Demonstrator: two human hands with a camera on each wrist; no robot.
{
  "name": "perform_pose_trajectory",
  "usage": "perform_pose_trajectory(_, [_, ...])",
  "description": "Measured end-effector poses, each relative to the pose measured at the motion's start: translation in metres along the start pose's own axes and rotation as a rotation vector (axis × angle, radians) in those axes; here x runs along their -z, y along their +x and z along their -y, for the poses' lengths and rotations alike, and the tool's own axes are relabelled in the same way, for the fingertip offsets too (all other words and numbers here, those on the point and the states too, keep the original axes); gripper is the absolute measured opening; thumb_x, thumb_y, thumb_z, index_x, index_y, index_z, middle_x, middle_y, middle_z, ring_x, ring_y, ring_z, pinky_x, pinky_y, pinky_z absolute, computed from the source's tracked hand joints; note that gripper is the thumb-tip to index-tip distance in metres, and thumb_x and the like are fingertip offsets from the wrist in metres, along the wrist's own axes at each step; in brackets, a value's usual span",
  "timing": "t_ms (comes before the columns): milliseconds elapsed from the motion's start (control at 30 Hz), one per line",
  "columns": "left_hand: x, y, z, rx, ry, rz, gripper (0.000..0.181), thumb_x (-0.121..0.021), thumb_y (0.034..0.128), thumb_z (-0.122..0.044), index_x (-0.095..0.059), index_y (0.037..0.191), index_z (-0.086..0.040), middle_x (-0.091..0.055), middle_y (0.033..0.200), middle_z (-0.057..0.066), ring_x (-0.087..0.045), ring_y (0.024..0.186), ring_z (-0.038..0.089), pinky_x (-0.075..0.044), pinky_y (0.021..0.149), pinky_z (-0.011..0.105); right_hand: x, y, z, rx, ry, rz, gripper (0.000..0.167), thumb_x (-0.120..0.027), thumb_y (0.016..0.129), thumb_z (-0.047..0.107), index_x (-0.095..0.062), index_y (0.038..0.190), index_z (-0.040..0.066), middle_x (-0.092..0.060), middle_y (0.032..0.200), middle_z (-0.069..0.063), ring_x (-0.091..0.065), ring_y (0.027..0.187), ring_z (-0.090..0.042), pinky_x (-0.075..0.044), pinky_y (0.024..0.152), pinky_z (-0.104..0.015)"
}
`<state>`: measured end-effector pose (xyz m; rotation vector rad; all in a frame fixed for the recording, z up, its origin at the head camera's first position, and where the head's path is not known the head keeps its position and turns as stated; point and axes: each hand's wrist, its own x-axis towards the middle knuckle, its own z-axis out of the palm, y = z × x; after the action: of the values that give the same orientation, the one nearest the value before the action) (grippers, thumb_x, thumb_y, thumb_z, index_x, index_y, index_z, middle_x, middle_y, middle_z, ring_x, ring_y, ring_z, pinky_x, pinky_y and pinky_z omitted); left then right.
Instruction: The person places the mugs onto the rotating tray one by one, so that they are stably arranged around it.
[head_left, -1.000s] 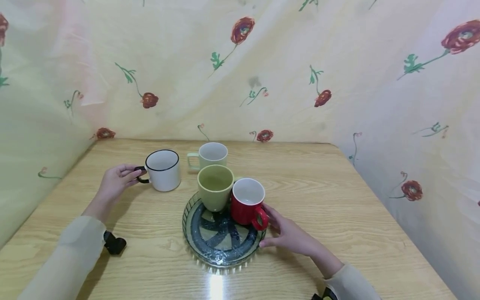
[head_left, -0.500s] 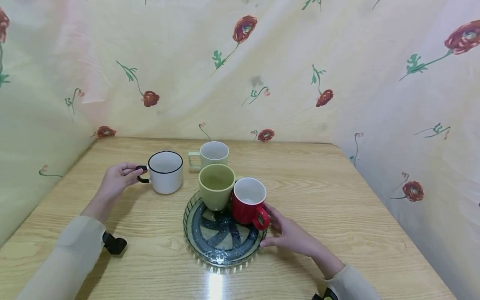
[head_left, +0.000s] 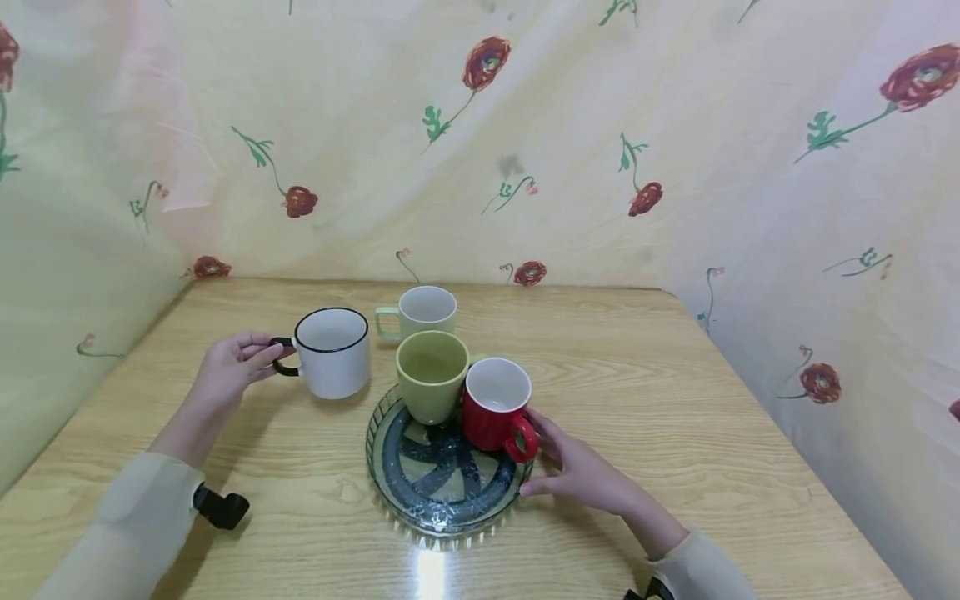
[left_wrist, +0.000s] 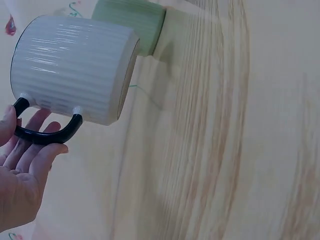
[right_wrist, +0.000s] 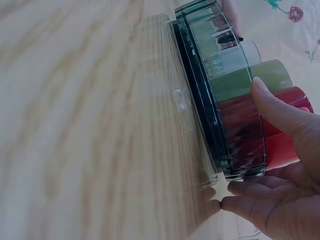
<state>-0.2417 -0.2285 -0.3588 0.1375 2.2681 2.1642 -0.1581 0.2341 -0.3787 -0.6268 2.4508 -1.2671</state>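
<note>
My left hand [head_left: 225, 371] pinches the black handle [left_wrist: 50, 136] of a white mug [head_left: 335, 367] with a black rim. The mug is upright and looks raised off the table, left of a round glass dish [head_left: 442, 517] with a dark pattern. On the dish's back part a yellow-green mug [head_left: 431, 379] and a red mug [head_left: 489, 423] stand side by side, upright. At the dish's right edge, my right hand [head_left: 581, 475] holds the side, its thumb [right_wrist: 270, 102] against the glass wall and its other fingers [right_wrist: 250, 197] lower along it, beside the red mug.
A pale green mug [head_left: 426, 310] stands upright behind the yellow-green one, its handle to the left. Everything is on a light wooden table [head_left: 637, 367], with a flowered cloth [head_left: 570, 100] hanging at the back and sides.
My left hand has carried the white mug slightly to the right and towards me. My right hand, the dish and the mugs on it have stayed in place.
</note>
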Motion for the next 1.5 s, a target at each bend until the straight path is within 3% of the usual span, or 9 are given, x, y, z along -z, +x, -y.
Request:
perform_pose_trajectory(200, [0.002,-0.01,-0.003,-0.005,-0.016,0.02,0.008,-0.06,0.0953,-0.013,-0.056,0.099,-0.007,-0.073,0.087,-0.018,-0.068,0.087,-0.005,-0.056,0.074,0.014,0.0,0.0,-0.001,-0.001,-0.002,0.009,0.102,-0.079,0.08,0.024,-0.013,0.154,-0.002,-0.024,0.156,-0.028,-0.04,0.134,-0.049,-0.037,0.108,-0.057])
perform_pose_trajectory(333, [-0.002,-0.016,-0.007,-0.008,-0.056,0.044,0.001,-0.059,0.0959,-0.009,-0.06,0.096,-0.01,-0.074,0.087,-0.015,-0.069,0.088,-0.004,-0.057,0.074,0.014,0.0,0.0,-0.001,-0.005,0.0,0.008,0.102,-0.079,0.08,0.024,-0.013,0.154,-0.001,-0.024,0.156,-0.029,-0.041,0.134,-0.05,-0.037,0.108,-0.057])
perform_pose_trajectory(567, [-0.01,-0.026,-0.013,-0.022,-0.108,0.073,0.006,-0.061,0.0942,-0.007,-0.062,0.092,-0.012,-0.075,0.087,-0.012,-0.069,0.086,-0.001,-0.057,0.074,0.015,0.0,0.0,-0.001,-0.008,0.005,0.009,0.102,-0.079,0.08,0.024,-0.013,0.154,-0.001,-0.024,0.156,-0.029,-0.04,0.134,-0.05,-0.037,0.108,-0.058])
perform_pose_trajectory(933, [-0.017,-0.029,-0.015,-0.063,-0.081,0.113,0.005,-0.06,0.0948,-0.006,-0.061,0.094,-0.011,-0.075,0.09,-0.012,-0.07,0.088,-0.001,-0.057,0.074,0.016,0.001,0.001,-0.001,-0.011,0.024,0.012,0.103,-0.079,0.079,0.023,-0.012,0.154,-0.001,-0.02,0.158,-0.028,-0.035,0.136,-0.052,-0.035,0.108,-0.06])
perform_pose_trajectory(1500, [-0.028,-0.039,-0.014,-0.061,-0.071,0.176,0.009,-0.058,0.0953,-0.004,-0.062,0.093,-0.011,-0.074,0.091,-0.011,-0.07,0.089,0.001,-0.057,0.076,0.016,0.001,0.001,0.002,-0.026,0.032,0.02,0.105,-0.08,0.079,0.023,-0.011,0.153,-0.003,-0.021,0.157,-0.029,-0.035,0.137,-0.051,-0.034,0.109,-0.059])
